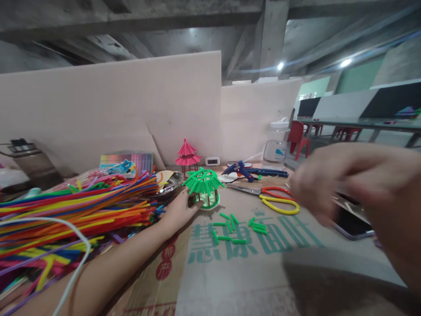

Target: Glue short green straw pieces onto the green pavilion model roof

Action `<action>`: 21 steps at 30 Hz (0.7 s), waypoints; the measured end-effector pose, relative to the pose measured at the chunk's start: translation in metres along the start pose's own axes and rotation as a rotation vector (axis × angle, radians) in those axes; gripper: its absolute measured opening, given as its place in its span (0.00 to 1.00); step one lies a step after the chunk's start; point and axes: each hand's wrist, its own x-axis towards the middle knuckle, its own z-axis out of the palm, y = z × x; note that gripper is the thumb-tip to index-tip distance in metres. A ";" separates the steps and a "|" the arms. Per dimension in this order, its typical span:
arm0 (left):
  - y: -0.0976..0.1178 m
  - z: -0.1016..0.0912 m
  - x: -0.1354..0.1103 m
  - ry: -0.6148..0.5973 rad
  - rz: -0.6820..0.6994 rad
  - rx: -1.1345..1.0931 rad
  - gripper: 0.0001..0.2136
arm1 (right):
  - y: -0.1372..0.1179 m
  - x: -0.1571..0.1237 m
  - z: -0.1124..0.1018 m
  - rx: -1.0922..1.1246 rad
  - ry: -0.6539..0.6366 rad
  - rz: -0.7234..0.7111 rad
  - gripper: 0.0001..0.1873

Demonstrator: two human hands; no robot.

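Right hand is hovering, motion-blurred, by a phone; can't tell if it's gripping anything. Green cut pieces are lying loose on cardboard. Left hand is grasping the green model pavilion by its base, mid-table, left of scissors. Pink model pavilion is standing just behind, before a white board.

Your right hand is too blurred to read; the green pavilion hides some fingers of your left hand.
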 end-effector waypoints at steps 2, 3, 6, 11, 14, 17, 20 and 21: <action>-0.001 0.000 0.000 0.004 -0.018 0.006 0.18 | -0.005 0.011 0.027 0.094 -0.583 -0.159 0.24; -0.001 0.000 0.000 0.005 -0.014 0.004 0.19 | -0.005 0.017 0.046 0.095 -0.560 -0.183 0.20; -0.002 0.000 -0.001 -0.006 0.046 -0.011 0.20 | 0.007 0.028 0.113 0.030 -0.087 -0.226 0.13; -0.002 0.001 -0.002 -0.007 0.088 -0.022 0.20 | 0.041 0.010 0.194 -0.164 0.293 -0.695 0.30; -0.002 0.003 -0.002 -0.003 0.106 -0.015 0.21 | 0.045 -0.002 0.205 -0.281 0.241 -0.778 0.33; -0.001 0.003 -0.003 -0.001 0.105 0.008 0.20 | 0.043 -0.003 0.204 -0.320 0.250 -0.758 0.34; 0.002 0.001 -0.004 0.001 0.101 0.028 0.20 | 0.043 0.000 0.203 -0.329 0.258 -0.746 0.35; 0.003 0.001 -0.004 -0.002 0.106 0.034 0.20 | 0.044 0.001 0.203 -0.329 0.264 -0.742 0.35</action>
